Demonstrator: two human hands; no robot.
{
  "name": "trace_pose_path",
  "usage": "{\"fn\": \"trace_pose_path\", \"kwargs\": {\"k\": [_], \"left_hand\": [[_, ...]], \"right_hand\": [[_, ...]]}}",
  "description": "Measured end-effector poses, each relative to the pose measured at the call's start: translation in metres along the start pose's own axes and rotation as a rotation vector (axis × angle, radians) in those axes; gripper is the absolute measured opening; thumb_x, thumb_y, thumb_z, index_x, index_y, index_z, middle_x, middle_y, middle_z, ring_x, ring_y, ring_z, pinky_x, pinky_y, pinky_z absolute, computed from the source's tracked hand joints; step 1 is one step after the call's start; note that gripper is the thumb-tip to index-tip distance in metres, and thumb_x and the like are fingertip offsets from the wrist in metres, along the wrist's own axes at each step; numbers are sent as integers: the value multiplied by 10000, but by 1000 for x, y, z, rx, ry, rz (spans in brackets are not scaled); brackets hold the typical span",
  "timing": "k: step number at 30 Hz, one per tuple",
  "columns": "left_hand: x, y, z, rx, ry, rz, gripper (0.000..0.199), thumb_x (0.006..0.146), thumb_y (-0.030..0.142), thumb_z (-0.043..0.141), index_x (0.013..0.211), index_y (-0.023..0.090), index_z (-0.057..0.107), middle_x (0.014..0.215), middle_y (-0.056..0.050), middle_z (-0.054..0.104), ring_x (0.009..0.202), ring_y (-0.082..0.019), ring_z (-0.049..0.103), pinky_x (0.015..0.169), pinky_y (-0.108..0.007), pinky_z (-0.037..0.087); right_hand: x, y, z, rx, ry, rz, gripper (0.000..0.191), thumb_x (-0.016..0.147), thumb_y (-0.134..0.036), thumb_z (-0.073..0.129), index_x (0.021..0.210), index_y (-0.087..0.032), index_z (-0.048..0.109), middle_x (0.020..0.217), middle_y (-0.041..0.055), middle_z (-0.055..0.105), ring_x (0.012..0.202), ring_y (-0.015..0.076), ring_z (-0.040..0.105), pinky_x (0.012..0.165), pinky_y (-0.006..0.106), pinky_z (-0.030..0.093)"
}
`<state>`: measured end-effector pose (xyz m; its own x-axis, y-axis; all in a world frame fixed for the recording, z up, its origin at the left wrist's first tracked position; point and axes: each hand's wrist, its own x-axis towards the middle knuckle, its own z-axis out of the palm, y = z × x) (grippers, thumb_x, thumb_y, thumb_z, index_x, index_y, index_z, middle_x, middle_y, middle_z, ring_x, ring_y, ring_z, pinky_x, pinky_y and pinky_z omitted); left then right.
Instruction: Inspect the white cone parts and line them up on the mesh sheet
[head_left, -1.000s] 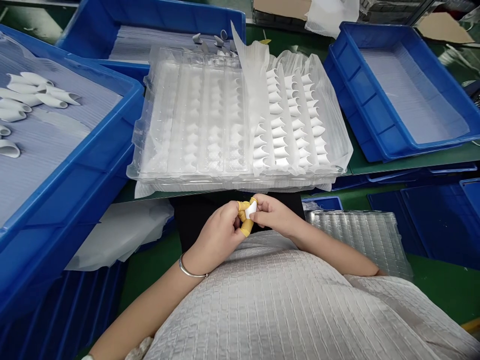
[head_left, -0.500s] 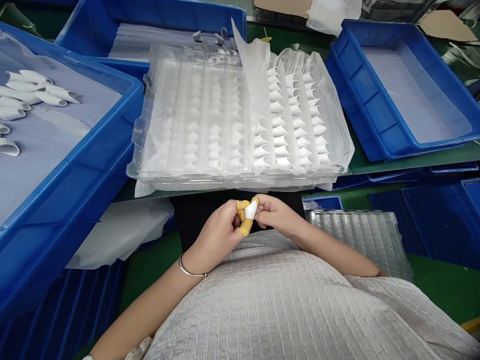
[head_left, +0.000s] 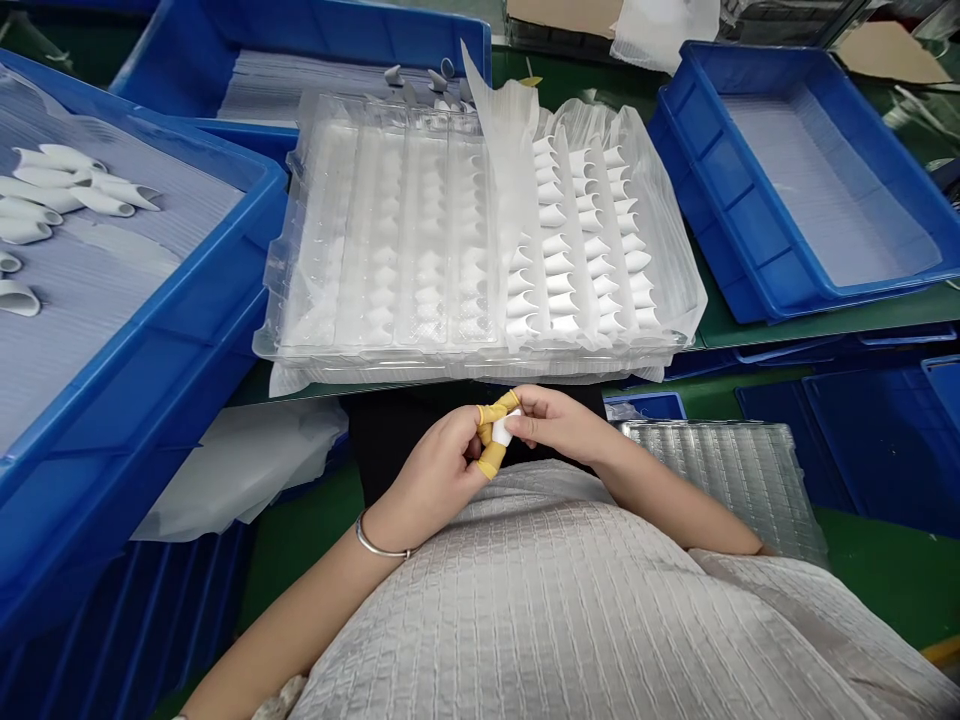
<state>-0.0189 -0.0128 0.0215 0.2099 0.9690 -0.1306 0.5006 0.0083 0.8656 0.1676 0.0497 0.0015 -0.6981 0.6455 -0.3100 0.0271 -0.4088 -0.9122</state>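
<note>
Close to my lap, both hands are together around one small white tube-shaped piece (head_left: 503, 430). My left hand (head_left: 450, 445), with yellow covers on its fingertips and a bracelet at the wrist, is closed on the piece from the left. From the right, my right hand (head_left: 551, 425) pinches the same piece, its thumb lying over the front; a yellow cover shows on one fingertip. Just beyond the hands lies a clear plastic tray (head_left: 322, 230) with similar white pieces (head_left: 560, 262) in rows on its right half, partly under thin white sheet (head_left: 506, 130).
A blue bin (head_left: 217, 260) at the left holds loose white pieces (head_left: 101, 195) with slanted ends. Another blue bin (head_left: 360, 25) stands behind the tray, and stacked blue bins (head_left: 720, 190) are at the right. Below right lies a clear ribbed tray (head_left: 720, 480).
My right thumb has moved leftward onto the front of the white piece, covering more of it. The fingers have shifted slightly; the trays and bins stay in place.
</note>
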Motion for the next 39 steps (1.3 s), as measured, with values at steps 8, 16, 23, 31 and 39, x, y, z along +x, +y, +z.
{"fn": "trace_pose_path", "kwargs": {"k": [8,16,23,31,39], "left_hand": [[1,-2,-3,-433,6,-152,193,963,343,459,1042,203,564,860,-11,617,705,-120,564,681,-278,490],[0,-6,3,-387,74,-167,184,866,328,636,990,206,573,860,-1,649,738,-135,609,648,-271,490],[0,-5,-1,42,119,-8,143,889,340,594,885,200,563,794,-6,621,673,-154,579,593,-289,462],[-1,-7,-2,201,83,115,131,912,310,563,856,191,563,756,-27,612,662,-173,546,586,-305,438],[-1,-6,-3,137,124,51,114,881,299,601,888,188,577,764,-19,606,668,-167,552,604,-313,454]], "right_hand": [[-6,-1,-4,-57,109,-186,330,797,-300,756,1082,-215,611,915,8,606,841,147,587,777,290,476],[-11,-4,-1,-362,126,-256,346,867,-189,618,1207,-239,572,1101,57,623,920,182,594,773,323,493],[-6,-3,8,-347,209,-165,283,900,-408,615,1099,-209,588,967,41,605,853,179,568,718,298,450],[1,-7,12,-268,204,-66,392,971,-502,453,795,-181,594,669,-9,548,605,130,508,555,253,388],[-5,-4,4,-65,248,-18,295,872,-475,640,848,-190,567,640,-41,540,569,108,505,515,216,385]]}}
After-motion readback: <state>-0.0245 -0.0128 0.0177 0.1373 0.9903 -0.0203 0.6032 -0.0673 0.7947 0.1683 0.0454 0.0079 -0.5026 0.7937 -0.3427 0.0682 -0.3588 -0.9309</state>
